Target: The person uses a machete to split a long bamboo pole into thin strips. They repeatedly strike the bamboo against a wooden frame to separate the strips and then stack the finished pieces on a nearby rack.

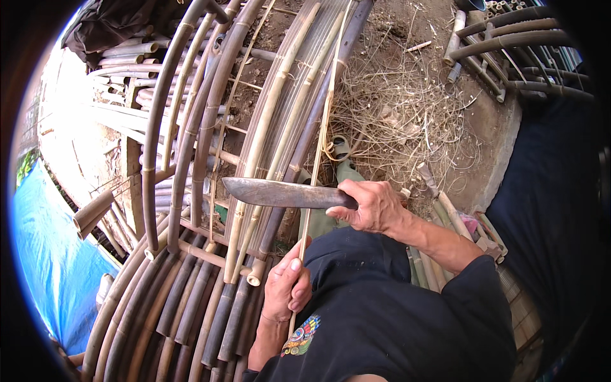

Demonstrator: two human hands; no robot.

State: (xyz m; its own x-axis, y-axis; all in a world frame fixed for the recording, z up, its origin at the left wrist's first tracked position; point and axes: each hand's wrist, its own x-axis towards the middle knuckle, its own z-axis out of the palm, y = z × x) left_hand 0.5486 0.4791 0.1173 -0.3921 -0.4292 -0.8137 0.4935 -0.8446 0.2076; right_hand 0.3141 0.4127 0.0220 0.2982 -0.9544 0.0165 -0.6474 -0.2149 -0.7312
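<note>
In my right hand [372, 207] is the handle of a machete, gripped with the fingers wrapped round it. Its broad, stained blade [273, 193] points left, level across a long thin bamboo strip [329, 105]. My left hand [286, 286] is closed on the strip's lower part, close to my body. From there the strip runs up past the blade to the top of the view; whether blade and strip touch, I cannot tell. Left of the strip, just beyond the blade, rises a bamboo panel [280, 99] of poles and thin slats.
A bamboo seat [191, 299] of dark poles fills the lower left, with curved bamboo frames [184, 121] above it. Loose shavings [407, 121] litter the ground ahead. Bamboo furniture [509, 38] stands far right. A blue tarp [60, 248] lies left, and bamboo poles [449, 213] lie at my right.
</note>
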